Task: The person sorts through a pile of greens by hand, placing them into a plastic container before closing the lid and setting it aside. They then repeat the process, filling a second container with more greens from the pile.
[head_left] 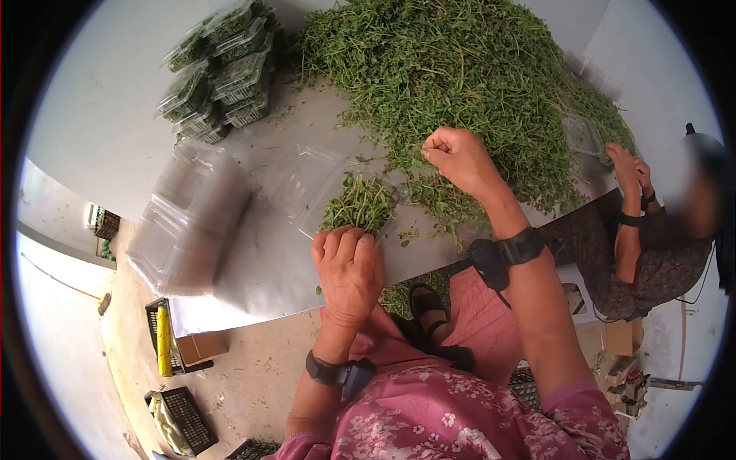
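Observation:
An open clear plastic clamshell [308, 201] lies on the table with a heap of leafy greens [359, 203] in its near half. My left hand [349, 272] is closed over the near edge of these greens, its fingers curled down and the fingertips hidden. Over the front of a large pile of the same greens [460, 69], my right hand [461, 162] is in a pinch, thumb against forefinger. Whatever sits between those fingertips is too small to name. Some loose sprigs [410, 236] lie between the clamshell and the table's front edge.
Nested empty clamshells [188, 218] stand on the left. Filled, closed clamshells [222, 73] are stacked at the back left. On the right, a co-worker's hands [629, 172] are by the pile near another clear container [583, 136]. Black crates [184, 418] sit on the floor.

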Demonstrator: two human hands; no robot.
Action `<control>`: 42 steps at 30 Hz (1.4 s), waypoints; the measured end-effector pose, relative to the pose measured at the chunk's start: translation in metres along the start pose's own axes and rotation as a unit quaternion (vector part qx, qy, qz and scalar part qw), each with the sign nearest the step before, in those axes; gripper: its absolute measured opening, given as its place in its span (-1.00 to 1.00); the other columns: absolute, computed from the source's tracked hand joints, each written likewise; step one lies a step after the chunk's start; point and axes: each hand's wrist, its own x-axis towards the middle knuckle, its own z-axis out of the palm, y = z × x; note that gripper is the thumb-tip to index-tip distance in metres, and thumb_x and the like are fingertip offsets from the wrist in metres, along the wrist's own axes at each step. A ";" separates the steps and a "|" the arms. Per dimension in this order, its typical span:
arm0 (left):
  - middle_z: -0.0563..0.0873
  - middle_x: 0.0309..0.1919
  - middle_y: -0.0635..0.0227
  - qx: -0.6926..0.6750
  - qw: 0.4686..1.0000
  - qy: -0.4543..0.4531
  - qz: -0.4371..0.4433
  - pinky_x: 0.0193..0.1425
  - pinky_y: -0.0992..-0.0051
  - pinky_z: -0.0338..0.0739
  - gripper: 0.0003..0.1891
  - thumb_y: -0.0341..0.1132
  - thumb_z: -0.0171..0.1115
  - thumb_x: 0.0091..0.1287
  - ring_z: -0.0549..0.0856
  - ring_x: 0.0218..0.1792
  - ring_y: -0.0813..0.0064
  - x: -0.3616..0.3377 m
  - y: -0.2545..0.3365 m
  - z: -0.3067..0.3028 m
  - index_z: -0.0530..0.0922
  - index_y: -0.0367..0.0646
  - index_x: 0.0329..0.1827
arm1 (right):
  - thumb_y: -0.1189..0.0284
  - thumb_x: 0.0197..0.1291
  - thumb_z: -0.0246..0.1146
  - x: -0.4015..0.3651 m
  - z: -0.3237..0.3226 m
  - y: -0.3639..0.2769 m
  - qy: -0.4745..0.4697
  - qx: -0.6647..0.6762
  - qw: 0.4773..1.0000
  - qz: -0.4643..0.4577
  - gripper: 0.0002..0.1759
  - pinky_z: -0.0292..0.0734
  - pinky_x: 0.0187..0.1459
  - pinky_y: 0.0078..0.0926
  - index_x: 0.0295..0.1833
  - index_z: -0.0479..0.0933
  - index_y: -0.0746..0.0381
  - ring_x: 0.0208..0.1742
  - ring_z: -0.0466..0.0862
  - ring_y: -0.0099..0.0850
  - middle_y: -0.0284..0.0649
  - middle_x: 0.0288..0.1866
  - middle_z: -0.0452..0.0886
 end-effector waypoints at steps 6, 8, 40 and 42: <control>0.70 -0.14 0.26 -0.004 1.000 0.006 -0.003 0.28 0.13 0.37 -0.79 -0.47 0.38 0.12 0.65 0.00 0.19 0.001 0.000 0.000 0.62 -0.19 -0.18 | 0.45 0.30 0.36 -0.005 -0.004 -0.011 -0.012 -0.008 1.000 0.016 -0.84 0.58 -0.32 -0.37 -0.12 0.72 0.32 -0.42 0.67 -0.47 -0.18 -0.35 0.73; 0.70 -0.14 0.26 -0.004 1.000 0.007 -0.001 0.28 0.14 0.37 -0.79 -0.47 0.38 0.12 0.64 0.00 0.19 0.001 0.000 0.000 0.62 -0.19 -0.18 | 0.44 0.30 0.35 -0.005 -0.003 -0.009 0.001 -0.043 0.999 -0.010 -0.84 0.59 -0.30 -0.34 -0.11 0.74 0.30 -0.41 0.68 -0.44 -0.15 -0.32 0.74; 0.52 0.28 -0.01 0.006 0.999 0.043 -0.006 0.39 -0.01 0.35 -0.48 -0.48 0.40 0.13 0.47 0.33 -0.10 -0.012 0.000 0.000 0.56 -0.23 0.22 | 0.48 0.32 0.35 -0.016 0.006 -0.027 -0.025 0.036 0.997 -0.060 -0.83 0.62 -0.23 -0.48 -0.07 0.67 0.35 -0.31 0.71 -0.51 -0.23 -0.27 0.76; 0.51 0.32 -0.01 0.025 1.000 0.015 -0.002 0.42 -0.02 0.32 -0.49 -0.44 0.40 0.15 0.45 0.38 -0.10 -0.010 0.000 -0.001 0.57 -0.22 0.23 | 0.46 0.29 0.37 -0.016 -0.006 -0.028 0.009 0.015 0.999 -0.047 -0.87 0.61 -0.25 -0.41 -0.15 0.69 0.31 -0.33 0.73 -0.44 -0.18 -0.32 0.78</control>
